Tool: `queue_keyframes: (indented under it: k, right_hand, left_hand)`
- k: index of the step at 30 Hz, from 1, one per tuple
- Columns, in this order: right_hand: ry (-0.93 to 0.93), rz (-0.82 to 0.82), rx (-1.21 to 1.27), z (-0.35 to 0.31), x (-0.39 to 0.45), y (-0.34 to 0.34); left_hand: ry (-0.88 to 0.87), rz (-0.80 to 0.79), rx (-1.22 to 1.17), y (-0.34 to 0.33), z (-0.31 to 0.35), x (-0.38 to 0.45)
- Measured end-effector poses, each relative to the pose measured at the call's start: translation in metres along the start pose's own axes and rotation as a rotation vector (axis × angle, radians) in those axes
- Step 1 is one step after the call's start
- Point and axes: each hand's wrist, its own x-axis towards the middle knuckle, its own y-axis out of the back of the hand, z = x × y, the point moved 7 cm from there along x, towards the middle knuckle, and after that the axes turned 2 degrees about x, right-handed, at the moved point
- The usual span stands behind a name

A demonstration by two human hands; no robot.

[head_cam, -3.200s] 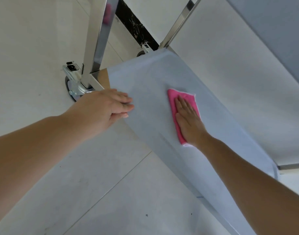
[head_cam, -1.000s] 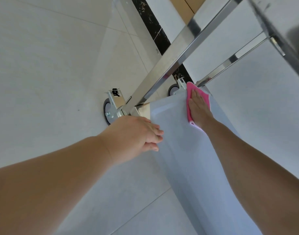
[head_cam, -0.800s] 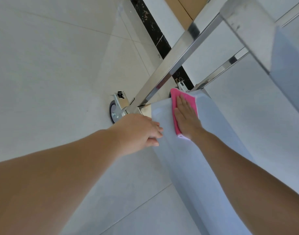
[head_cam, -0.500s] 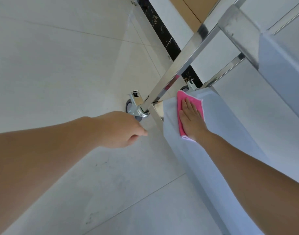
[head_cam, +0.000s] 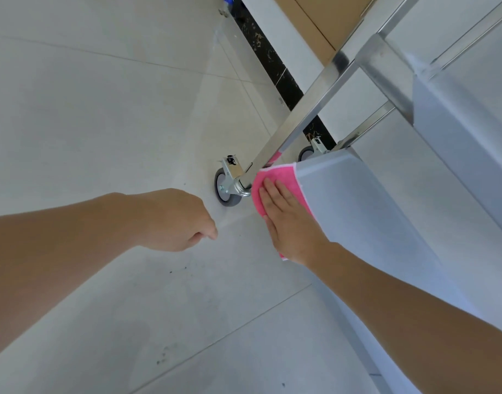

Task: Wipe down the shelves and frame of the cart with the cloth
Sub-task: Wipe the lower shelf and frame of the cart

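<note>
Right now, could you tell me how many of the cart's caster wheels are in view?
2: one caster on the floor at the base of the near steel post, another caster behind the bottom shelf's far corner, partly hidden. Further wheels may be out of view.

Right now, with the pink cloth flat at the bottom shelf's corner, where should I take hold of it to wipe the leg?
Probably pinch the pink cloth at its bare far edge by the steel leg, coming from above. The right hand lies flat over its near half, while that far strip shows uncovered and already touches the leg. The left hand hangs free over the floor.
</note>
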Motion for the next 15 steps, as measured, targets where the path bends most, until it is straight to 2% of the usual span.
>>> queue_keyframes:
  k: [2,5,11,15]
  right_hand:
    - [0.062,-0.052,-0.086,-0.006,0.002,-0.007]
    - [0.040,-0.089,-0.123,-0.005,0.013,-0.010]
    - [-0.058,-0.081,-0.185,-0.007,0.027,-0.013]
    - [-0.050,-0.056,-0.233,-0.007,0.022,-0.010]
  left_hand:
    - [0.011,-0.015,-0.013,-0.001,0.003,0.000]
    - [0.071,-0.112,-0.111,-0.010,0.002,0.004]
    - [-0.065,-0.049,-0.179,-0.023,0.015,0.022]
    - [-0.156,0.013,-0.176,-0.037,0.014,0.040]
